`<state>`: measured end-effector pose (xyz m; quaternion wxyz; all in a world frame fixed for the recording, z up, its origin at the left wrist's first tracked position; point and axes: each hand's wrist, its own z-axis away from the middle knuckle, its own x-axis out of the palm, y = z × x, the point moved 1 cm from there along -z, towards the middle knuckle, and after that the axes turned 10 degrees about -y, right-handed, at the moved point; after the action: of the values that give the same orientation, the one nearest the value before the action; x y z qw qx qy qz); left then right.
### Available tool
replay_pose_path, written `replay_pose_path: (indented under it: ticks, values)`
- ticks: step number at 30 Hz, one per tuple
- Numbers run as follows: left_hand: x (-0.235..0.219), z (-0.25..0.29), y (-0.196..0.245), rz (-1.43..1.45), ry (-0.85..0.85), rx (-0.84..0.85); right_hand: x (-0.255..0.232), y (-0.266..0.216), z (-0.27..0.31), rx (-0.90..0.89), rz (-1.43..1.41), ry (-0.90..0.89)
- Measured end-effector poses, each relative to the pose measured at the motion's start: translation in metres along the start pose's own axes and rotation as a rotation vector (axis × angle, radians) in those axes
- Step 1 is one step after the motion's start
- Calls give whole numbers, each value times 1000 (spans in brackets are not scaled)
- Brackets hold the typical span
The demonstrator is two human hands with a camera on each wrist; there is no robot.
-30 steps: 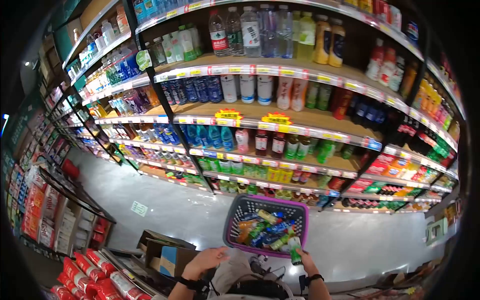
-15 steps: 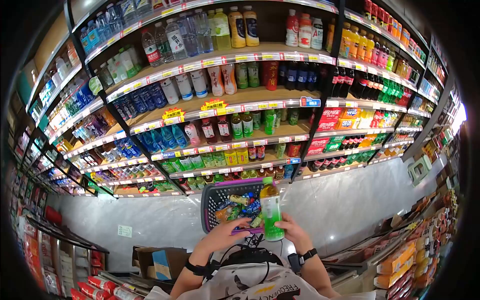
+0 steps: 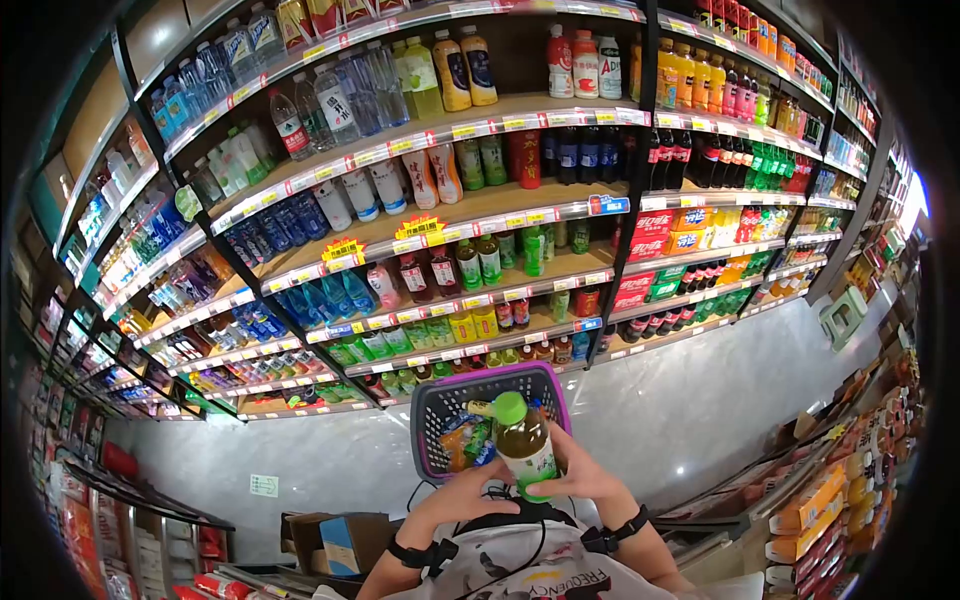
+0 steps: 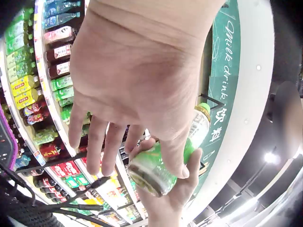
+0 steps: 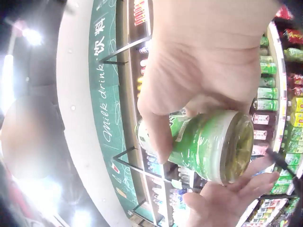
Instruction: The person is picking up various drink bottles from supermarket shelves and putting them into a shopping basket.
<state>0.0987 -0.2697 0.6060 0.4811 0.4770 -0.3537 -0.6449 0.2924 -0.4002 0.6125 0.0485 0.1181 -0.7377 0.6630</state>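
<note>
A green-capped bottle of brown tea [image 3: 522, 445], with a green and white label, stands tilted in front of my torso, its cap toward the head camera. My right hand [image 3: 590, 478] grips it from the right side, fingers and thumb around its lower half [image 5: 206, 146]. On the other side, my left hand [image 3: 462, 497] is close by the bottle's base. Its fingers extend fairly straight in the left wrist view, where its thumb overlaps the bottle [image 4: 151, 172]. Behind the bottle, a grey and purple shopping basket [image 3: 424, 425] holds several drinks and packets, partly hidden.
Tall drink shelves [image 3: 560, 190] run across the front, packed with bottles and cartons. An open cardboard box [image 3: 345, 540] lies on the floor at lower left. Stacked goods [image 3: 820, 510] line the right side, and a pale green stool [image 3: 845, 320] stands farther back.
My right hand has raised the tea bottle from beside the basket to in front of my torso, and its cap now tips toward the head camera. My left hand has moved in beside it.
</note>
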Motion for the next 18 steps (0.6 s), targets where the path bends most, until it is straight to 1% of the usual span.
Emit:
replay_pose_path:
  ticks: [1,2,4,5,6,7,8,10,11,12,14,16,17,18]
  values:
    - [-1,2,3,74,29,29,1,-1,-3,-29,-59,23]
    - [1,1,0,71,27,32,-1,0,-5,-31,-57,25]
    - [4,1,-10,33,184,179,-3,3,-10,-118,-147,15]
    - [3,-3,-12,33,178,181,3,-7,-13,-183,-211,56]
    - [3,-7,-12,218,209,310,9,-14,-17,-181,-210,59]
    - [5,-10,-13,406,243,441,12,-21,-19,-227,-249,95]
    - [7,-13,-13,410,254,447,14,-28,-24,-272,-287,124]
    - [5,-14,-14,634,139,404,19,-38,-36,-284,-255,58]
    - [-1,-14,-12,627,154,405,23,-39,-43,-270,-271,69]
    - [-8,-13,-10,554,156,386,28,-40,-47,-256,-291,85]
    - [-16,-4,6,466,153,356,36,-46,-54,-292,-364,84]
    - [-25,7,37,592,148,336,35,-69,-70,-348,-416,60]
    - [-28,8,39,549,150,396,36,-89,-74,-466,-357,96]
    - [-28,11,45,547,182,389,37,-100,-79,-573,-308,130]
